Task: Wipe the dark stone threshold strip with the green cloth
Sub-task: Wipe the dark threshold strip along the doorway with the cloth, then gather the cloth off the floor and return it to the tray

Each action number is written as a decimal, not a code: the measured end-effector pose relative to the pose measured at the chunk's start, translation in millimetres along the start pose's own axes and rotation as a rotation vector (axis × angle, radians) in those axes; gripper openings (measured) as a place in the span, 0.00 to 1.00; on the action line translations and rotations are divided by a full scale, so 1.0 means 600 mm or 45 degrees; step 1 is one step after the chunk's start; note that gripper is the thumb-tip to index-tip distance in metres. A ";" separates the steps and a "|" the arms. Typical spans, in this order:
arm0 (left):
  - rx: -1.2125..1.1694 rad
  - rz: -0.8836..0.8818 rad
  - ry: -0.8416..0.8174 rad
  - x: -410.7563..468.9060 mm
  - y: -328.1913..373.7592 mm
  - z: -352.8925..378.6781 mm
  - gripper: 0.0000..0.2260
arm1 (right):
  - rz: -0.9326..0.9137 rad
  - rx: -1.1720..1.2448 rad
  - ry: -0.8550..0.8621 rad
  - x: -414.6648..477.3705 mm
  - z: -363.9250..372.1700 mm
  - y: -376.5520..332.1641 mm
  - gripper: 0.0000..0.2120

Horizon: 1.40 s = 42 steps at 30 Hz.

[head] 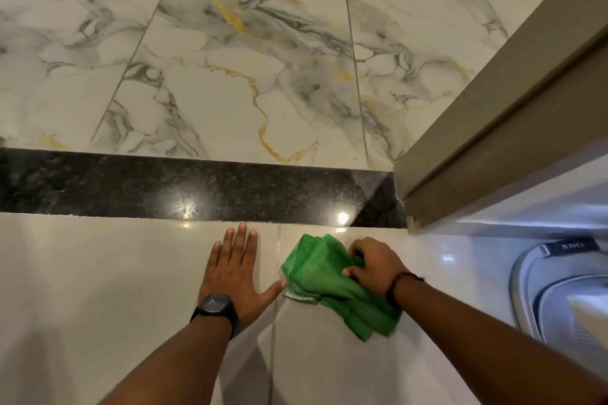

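A dark speckled stone threshold strip [164,187] runs left to right across the floor, between veined marble tiles beyond it and plain cream tiles on my side. My right hand [375,265] grips a bunched green cloth [322,279] on the cream tile, a short way in front of the strip's right part. The cloth lies apart from the strip. Flat on the cream tile just left of the cloth rests my left hand [233,268], fingers spread, with a black watch on its wrist. Its thumb tip touches the cloth's edge.
A brown door frame [493,128] rises at the right, its foot meeting the strip's right end. A white and grey plastic tub [533,276] stands at the lower right. Ceiling lights reflect as bright spots on the strip and tiles.
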<state>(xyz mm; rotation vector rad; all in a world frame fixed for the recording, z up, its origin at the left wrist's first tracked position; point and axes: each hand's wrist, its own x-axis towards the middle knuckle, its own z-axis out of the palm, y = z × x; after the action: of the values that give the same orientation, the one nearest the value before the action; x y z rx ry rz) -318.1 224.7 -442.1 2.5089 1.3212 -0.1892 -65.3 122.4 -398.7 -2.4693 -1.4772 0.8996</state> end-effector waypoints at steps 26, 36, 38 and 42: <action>-0.355 0.446 -0.190 -0.238 0.608 -0.632 0.43 | 0.624 0.611 0.789 -0.591 -0.707 0.033 0.10; -0.232 0.630 -0.266 -0.208 0.749 -0.534 0.43 | 0.843 0.677 0.441 -0.550 -0.641 0.170 0.08; -0.126 0.749 -0.253 -0.196 0.759 -0.510 0.43 | 0.923 0.740 0.499 -0.544 -0.614 0.195 0.08; 0.059 0.901 -0.297 -0.182 0.766 -0.475 0.42 | 0.876 0.413 0.592 -0.547 -0.561 0.224 0.27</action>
<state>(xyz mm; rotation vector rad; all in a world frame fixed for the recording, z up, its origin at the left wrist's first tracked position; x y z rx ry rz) -8.7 -14.1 -53.0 2.7130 0.3020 -0.3356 108.5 -158.2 -38.2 -2.6812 -0.3031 0.5113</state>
